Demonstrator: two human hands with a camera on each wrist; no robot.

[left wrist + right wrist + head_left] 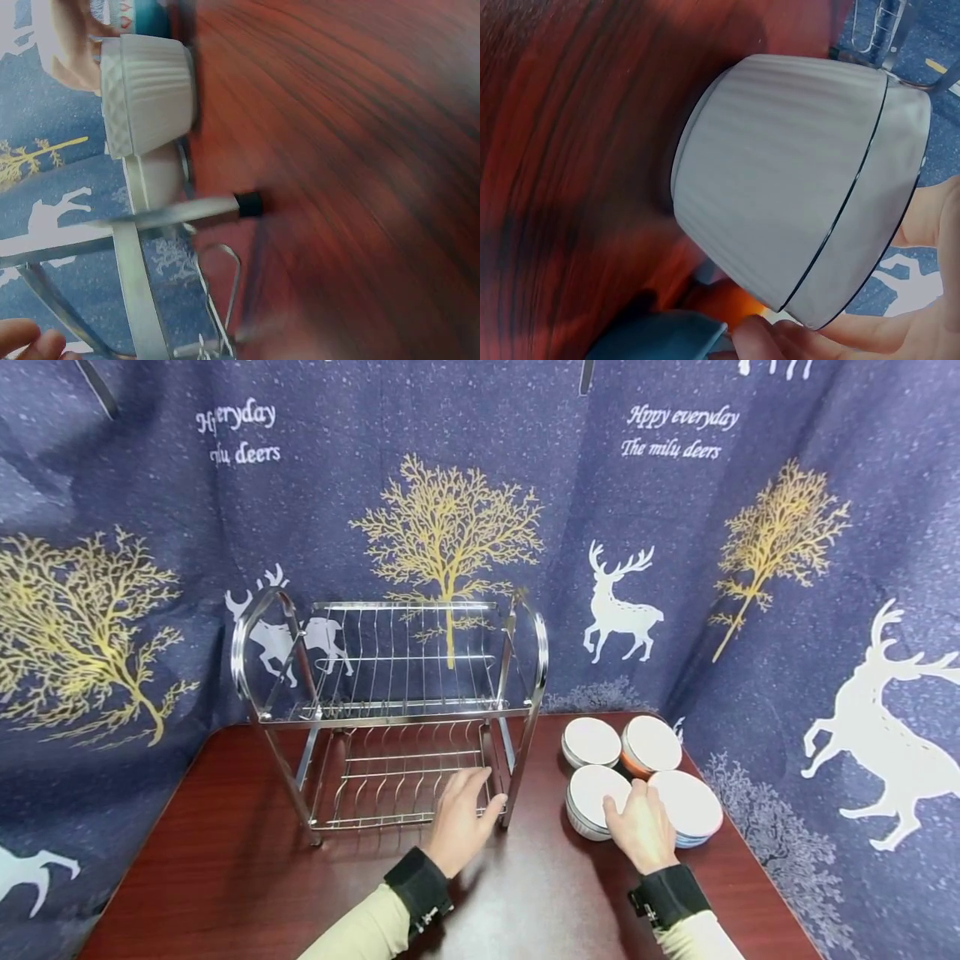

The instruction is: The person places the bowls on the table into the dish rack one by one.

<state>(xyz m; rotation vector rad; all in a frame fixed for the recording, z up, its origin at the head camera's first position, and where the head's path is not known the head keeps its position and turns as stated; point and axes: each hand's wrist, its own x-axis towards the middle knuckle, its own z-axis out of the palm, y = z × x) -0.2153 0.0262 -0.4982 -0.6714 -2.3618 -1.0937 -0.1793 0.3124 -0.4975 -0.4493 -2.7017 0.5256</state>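
My right hand is over the front-left stack of white ribbed bowls, between it and the front-right stack of blue-sided bowls. In the right wrist view the thumb passes behind the rim of the ribbed bowls, and other fingers come round its lower corner. Whether they pinch the rim I cannot tell. My left hand hovers by the right front corner of the two-tier metal dish rack, fingers extended and holding nothing. Its fingertips show at the left wrist view's lower left.
Behind the front stacks stand another white bowl stack and an orange-sided stack. The rack stands on a dark red wooden table. A blue curtain with deer and trees hangs behind and at the right.
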